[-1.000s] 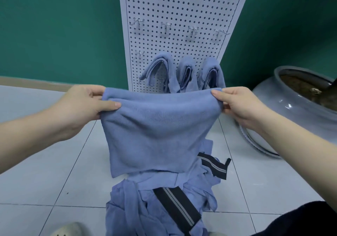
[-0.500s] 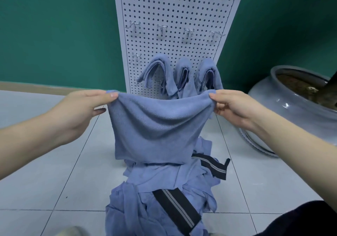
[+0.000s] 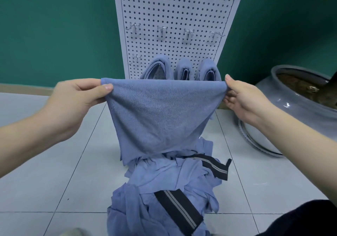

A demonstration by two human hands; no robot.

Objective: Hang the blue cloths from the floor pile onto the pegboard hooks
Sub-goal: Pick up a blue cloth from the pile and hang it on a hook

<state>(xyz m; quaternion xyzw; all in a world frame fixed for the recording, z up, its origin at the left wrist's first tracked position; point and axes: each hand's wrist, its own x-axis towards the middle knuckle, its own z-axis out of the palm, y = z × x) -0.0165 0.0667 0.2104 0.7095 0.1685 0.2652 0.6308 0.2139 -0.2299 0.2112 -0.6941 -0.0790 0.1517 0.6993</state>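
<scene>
Head cam, blue cloth [image 3: 160,115] stretched btwn hands, left fingers [image 3: 102,87] & right fingers [image 3: 230,79] pinching top corners, prob. above pile [image 3: 164,190].

Teal green wall [image 3: 54,31], pale grey tiled floor [image 3: 45,181], large grey ceramic pot [image 3: 291,111] at right

No lettering, label, brand mark or number is legible anywhere in the scene; the dark bands [image 3: 177,210] in the floor pile carry only plain pale stripes, and the pegboard [image 3: 175,16] shows just holes.
</scene>
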